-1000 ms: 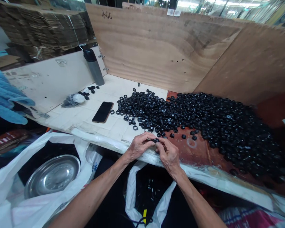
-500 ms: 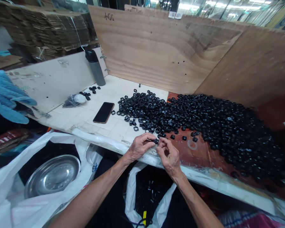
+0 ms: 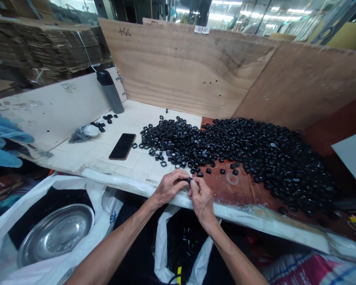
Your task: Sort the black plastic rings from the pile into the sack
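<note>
My left hand (image 3: 168, 188) and my right hand (image 3: 202, 200) meet just over the table's white padded front edge (image 3: 255, 215). Their fingertips pinch a small black plastic ring (image 3: 189, 180) between them, and most of it is hidden by my fingers. Right behind my hands lies a loose scatter of similar black rings. These spread into a large heap of black rings (image 3: 264, 158) on a red-brown board (image 3: 240, 190) and a smaller spread (image 3: 169, 140) on the pale tiled surface (image 3: 127, 122).
A black phone (image 3: 122, 146) lies left of the rings, and a steel-and-black bottle (image 3: 109, 92) stands behind it. Plywood boards (image 3: 190, 67) wall the back and right. Below the edge sit a steel bowl (image 3: 55, 235) in a white bag and an open white sack (image 3: 184, 245) holding dark pieces.
The whole scene has shifted left and slightly down in view as my head turned. My hands still pinch the small black ring, with their fingers shifted slightly closer together.
</note>
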Available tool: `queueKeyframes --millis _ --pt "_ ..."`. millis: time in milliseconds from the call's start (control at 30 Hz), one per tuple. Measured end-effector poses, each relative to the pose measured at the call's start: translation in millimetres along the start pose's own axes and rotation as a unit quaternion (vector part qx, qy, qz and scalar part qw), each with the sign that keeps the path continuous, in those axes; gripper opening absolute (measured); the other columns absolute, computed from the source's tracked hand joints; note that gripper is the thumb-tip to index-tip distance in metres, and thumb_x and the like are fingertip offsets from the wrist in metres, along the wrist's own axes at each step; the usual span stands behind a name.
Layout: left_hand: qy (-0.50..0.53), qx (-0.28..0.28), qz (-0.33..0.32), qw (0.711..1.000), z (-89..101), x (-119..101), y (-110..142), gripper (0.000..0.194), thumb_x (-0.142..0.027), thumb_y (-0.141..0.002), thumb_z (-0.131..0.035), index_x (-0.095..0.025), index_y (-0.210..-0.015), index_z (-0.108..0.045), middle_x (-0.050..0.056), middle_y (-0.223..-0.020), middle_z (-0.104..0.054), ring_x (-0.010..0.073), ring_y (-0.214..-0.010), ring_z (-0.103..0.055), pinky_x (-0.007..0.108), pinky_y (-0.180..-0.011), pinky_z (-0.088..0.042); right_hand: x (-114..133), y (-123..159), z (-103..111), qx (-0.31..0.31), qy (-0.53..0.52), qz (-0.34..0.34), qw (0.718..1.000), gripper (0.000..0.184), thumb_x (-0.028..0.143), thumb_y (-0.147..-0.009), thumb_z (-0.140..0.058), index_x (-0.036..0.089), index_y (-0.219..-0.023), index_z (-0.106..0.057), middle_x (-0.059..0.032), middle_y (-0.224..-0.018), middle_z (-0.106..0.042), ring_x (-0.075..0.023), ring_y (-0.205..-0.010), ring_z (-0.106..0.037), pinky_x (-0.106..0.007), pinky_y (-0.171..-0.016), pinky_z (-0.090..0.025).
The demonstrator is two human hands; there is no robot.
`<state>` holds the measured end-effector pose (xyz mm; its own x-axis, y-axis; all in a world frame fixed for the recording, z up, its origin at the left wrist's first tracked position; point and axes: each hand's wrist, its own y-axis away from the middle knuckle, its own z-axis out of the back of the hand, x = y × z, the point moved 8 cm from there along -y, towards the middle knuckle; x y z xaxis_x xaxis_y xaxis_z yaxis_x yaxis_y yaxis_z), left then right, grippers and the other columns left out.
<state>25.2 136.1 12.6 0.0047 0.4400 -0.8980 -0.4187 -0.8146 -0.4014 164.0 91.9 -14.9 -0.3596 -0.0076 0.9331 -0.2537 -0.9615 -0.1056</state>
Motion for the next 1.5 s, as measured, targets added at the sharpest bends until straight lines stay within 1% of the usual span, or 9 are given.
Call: queueKeyframes --millis 133,333,500,667,900,1067,1167,1333,1500 --pt "0.0 0.003 -0.003 1.0 -10.1 -8 8 0.014 -0.022 -0.087 -0.064 -0.015 -0.099 -0.069 0.009 -0.101 -0.068 0.0193 -0.097 -0.065 0.034 -0.09 -0.052 -12 8 -2 0.043 -0.067 -0.107 0.991 0.043 0.053 -0.096 -0.042 0.018 -0.078 -0.059 0.002 -0.05 -0.055 -0.013 -0.04 -0.049 -0.022 -0.04 -0.038" --pt "0.181 -0.04 0.213 0.959 -27.0 11 29 0.024 -0.031 -0.085 -0.067 -0.013 -0.101 -0.064 0.005 -0.084 -0.07 0.0155 -0.074 -0.067 0.029 -0.075 -0.055 26 18 20 0.025 0.013 0.102 0.994 0.023 0.036 -0.096 -0.051 0.018 -0.1 -0.065 -0.0043 -0.079 -0.065 -0.0166 -0.067 -0.062 -0.026 -0.064 -0.05" --pt "0.114 -0.066 0.166 0.977 -23.5 -3 30 0.02 -0.029 -0.082 -0.07 -0.014 -0.094 -0.067 0.006 -0.095 -0.068 0.0159 -0.085 -0.066 0.027 -0.079 -0.054 10 20 20 0.048 0.002 0.005 0.999 0.025 0.039 -0.097 -0.048 0.018 -0.092 -0.062 0.0025 -0.055 -0.056 -0.0151 -0.05 -0.056 -0.024 -0.051 -0.046" --pt "0.198 -0.04 0.233 0.951 -35.5 6 40 0.024 -0.031 -0.086 -0.065 -0.014 -0.102 -0.062 0.003 -0.078 -0.068 0.0137 -0.07 -0.064 0.028 -0.072 -0.055 30 27 24 0.066 0.014 0.113 0.991 0.022 0.034 -0.095 -0.051 0.018 -0.099 -0.065 -0.0049 -0.081 -0.065 -0.0165 -0.065 -0.062 -0.026 -0.063 -0.05" --pt "0.044 -0.048 0.113 0.991 -31.0 -14 38 0.02 -0.032 -0.084 -0.067 -0.016 -0.096 -0.068 0.009 -0.1 -0.069 0.0204 -0.096 -0.065 0.035 -0.089 -0.053 -7 31 16 0.099 -0.08 -0.11 0.986 0.033 0.045 -0.096 -0.047 0.018 -0.081 -0.057 0.0031 -0.05 -0.052 -0.0126 -0.039 -0.046 -0.022 -0.04 -0.038" --pt "0.219 -0.028 0.243 0.944 -47.2 0 46 0.027 -0.033 -0.085 -0.067 -0.014 -0.103 -0.061 0.005 -0.084 -0.071 0.0153 -0.075 -0.068 0.031 -0.077 -0.057 34 33 31 0.067 0.013 0.113 0.991 0.02 0.032 -0.096 -0.05 0.018 -0.1 -0.064 -0.0066 -0.087 -0.065 -0.0184 -0.075 -0.063 -0.029 -0.071 -0.05" --pt "0.16 -0.044 0.189 0.968 -42.1 -4 45 0.021 -0.031 -0.088 -0.064 -0.015 -0.102 -0.061 0.005 -0.092 -0.068 0.0149 -0.078 -0.067 0.03 -0.077 -0.057 40 36 33 0.033 0.041 0.122 0.991 0.023 0.031 -0.097 -0.046 0.018 -0.095 -0.065 -0.006 -0.082 -0.064 -0.0182 -0.073 -0.06 -0.029 -0.069 -0.047" --pt "-0.113 -0.032 -0.029 0.993 -33.2 -23 50 0.017 -0.018 -0.092 -0.056 -0.018 -0.109 -0.062 0.009 -0.105 -0.066 0.0192 -0.101 -0.064 0.035 -0.09 -0.055 5 40 18 0.053 -0.06 -0.078 0.994 0.028 0.042 -0.092 -0.054 0.019 -0.078 -0.061 0.0028 -0.055 -0.052 -0.012 -0.048 -0.046 -0.022 -0.046 -0.034" --pt "-0.189 0.03 -0.144 0.971 -38.0 -31 63 0.029 -0.01 -0.094 -0.051 -0.018 -0.122 -0.053 0.012 -0.11 -0.065 0.0199 -0.107 -0.064 0.035 -0.091 -0.057 -15 56 -1 0.1 -0.269 -0.239 0.928 0.037 0.049 -0.081 -0.067 0.017 -0.066 -0.055 0.0049 -0.048 -0.046 -0.0081 -0.041 -0.039 -0.02 -0.041 -0.031"
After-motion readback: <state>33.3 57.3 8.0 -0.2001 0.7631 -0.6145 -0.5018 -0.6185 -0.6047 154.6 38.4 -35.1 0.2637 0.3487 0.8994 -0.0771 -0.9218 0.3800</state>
